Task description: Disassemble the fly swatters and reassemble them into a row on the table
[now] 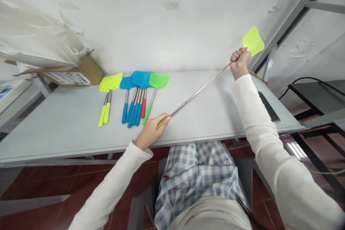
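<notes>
A yellow fly swatter [201,88] with its metal rod drawn out long stretches between my two hands. My left hand [152,129] is closed around its yellow grip, low over the front of the table. Up and to the right, my right hand [239,61] is closed in a fist on the rod just below the yellow head. Left of the rod lie a green fly swatter [153,95], several blue fly swatters [136,109] with overlapping heads, and a red-handled one [143,107] among them. Farther left lie two yellow fly swatters [107,106], their heads stacked.
A cardboard box [78,72] with plastic wrapping stands at the table's back left. A dark flat object like a phone [269,107] lies at the right end of the grey table [67,125]. The white wall [161,25] rises behind; metal frame bars [296,14] stand right.
</notes>
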Demonstrator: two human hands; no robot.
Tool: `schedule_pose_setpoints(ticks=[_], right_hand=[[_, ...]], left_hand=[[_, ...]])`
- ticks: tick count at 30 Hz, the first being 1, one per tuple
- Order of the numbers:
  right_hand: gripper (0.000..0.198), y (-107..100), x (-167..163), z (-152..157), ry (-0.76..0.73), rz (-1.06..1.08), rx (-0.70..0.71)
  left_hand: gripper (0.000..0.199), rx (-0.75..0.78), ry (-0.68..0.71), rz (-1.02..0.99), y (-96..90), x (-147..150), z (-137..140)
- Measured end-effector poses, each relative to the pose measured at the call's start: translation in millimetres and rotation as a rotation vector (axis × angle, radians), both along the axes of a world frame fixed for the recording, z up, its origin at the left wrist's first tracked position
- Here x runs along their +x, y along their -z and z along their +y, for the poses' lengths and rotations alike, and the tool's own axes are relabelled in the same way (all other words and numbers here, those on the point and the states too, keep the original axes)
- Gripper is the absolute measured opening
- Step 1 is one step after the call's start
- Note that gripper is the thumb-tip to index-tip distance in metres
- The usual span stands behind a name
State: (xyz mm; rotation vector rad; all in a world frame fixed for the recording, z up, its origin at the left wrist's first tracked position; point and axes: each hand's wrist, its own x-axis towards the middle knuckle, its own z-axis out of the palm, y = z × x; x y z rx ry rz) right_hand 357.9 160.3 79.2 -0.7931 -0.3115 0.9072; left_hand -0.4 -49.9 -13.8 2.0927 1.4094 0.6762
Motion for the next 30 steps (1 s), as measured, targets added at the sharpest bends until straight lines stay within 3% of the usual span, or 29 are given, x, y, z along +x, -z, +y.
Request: schedule_pose_setpoints(ticks=[11,16,22,27,30], right_hand=[[0.041,-30.6,34.1,9.8,0.086,0.129,0.113],[0.042,-27.9,36.1,9.1,0.078,0.088,0.118],[0.051,-19.4,40.5,3.6,-0.093,-0.035,0.184],[0.057,-17.2,46.0,4.2,-0.181,0.092,0.183],[0.05,-18.4,46.8,5.0,-0.121,0.121,0.17]], left_hand=[[0.043,-0.049,-0.079,0.07,-13.7,-56.4,-17.3],[0.045,-0.054,-0.103,0.055,-6.9,-63.4,-20.0],[0.045,-0.062,-0.089,0.065,-4.7,-66.2,-15.6],[0.046,-0.079,-0.085,0.075,-11.2,-72.1,-7.4],[0.045,-0.057,-0.081,0.098,-10.1,-74.9,-5.3]])
